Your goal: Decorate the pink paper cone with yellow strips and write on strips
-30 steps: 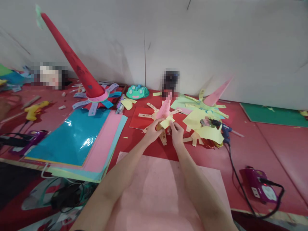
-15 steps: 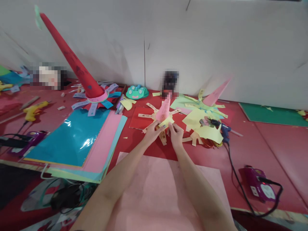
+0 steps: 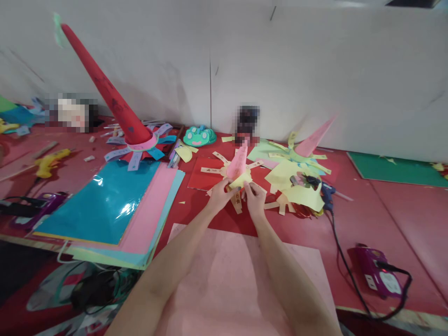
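Observation:
Between my two hands is a small yellow paper piece (image 3: 241, 180), pinched at its left end by my left hand (image 3: 220, 196) and at its right end by my right hand (image 3: 255, 198). Right behind it stands a pink paper cone (image 3: 238, 161) with writing on it. Cream paper strips (image 3: 211, 170) marked with stars and writing spread out around the cone's base, and one strip (image 3: 236, 203) points toward me below my fingers. The cone rests over a red sheet (image 3: 199, 175). My fingers hide part of its base.
Left are a tall red cone (image 3: 108, 93), stacked coloured sheets (image 3: 143, 214) and a yellow glue gun (image 3: 52, 162). Right are a pink cone (image 3: 315, 137), yellow paper scraps (image 3: 301, 196), a blue glue gun (image 3: 328, 193) and its cord running to a purple power box (image 3: 378, 270). A pink sheet (image 3: 227, 280) lies in front.
The yellow piece looks more bent between my fingers, and my right hand has shifted slightly left and closer to my left. The view has tilted a little; other things have stayed put.

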`<state>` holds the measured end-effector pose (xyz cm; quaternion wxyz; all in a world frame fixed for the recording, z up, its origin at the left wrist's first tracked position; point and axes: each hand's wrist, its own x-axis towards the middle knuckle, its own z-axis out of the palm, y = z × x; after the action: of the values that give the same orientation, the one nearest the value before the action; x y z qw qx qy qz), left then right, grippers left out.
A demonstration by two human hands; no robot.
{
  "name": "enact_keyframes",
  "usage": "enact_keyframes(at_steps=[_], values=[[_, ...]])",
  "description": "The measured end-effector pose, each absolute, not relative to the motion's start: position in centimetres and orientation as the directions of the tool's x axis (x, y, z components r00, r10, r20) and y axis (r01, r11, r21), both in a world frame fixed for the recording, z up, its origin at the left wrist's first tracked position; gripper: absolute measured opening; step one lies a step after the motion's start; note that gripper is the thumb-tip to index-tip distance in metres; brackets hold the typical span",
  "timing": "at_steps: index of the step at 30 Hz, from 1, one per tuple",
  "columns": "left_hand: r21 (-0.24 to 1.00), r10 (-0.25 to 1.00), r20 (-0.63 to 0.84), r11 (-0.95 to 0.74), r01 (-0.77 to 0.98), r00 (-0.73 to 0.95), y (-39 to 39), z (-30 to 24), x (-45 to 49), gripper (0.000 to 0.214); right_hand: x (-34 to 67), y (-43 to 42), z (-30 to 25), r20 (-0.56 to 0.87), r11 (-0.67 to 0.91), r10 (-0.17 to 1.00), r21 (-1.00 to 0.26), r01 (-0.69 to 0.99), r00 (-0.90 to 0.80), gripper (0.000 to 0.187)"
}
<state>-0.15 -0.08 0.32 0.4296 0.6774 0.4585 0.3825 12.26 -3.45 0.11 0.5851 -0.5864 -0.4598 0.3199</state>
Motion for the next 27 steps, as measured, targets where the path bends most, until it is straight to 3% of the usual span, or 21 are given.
enact_keyframes(at_steps=[5,15,27], values=[[0.926,0.944,0.141,-0.232,0.298,0.298,0.1,0.1,-0.3,0.012,12.3,-3.4,0.2,0.144,0.097,0.912,-0.986,0.138,0.385,0.043],[0.863,0.938,0.234,-0.322,0.391,0.256,0.3,-0.4,-0.5,0.012,12.5,-3.4,-0.5,0.040,0.074,0.921,-0.995,-0.073,0.386,0.040],[0.640,0.818,0.504,-0.569,0.516,0.276,0.5,-0.9,-0.6,0.010,13.0,-3.1,-1.0,-0.180,-0.063,0.969,-0.843,-0.534,0.170,0.032]])
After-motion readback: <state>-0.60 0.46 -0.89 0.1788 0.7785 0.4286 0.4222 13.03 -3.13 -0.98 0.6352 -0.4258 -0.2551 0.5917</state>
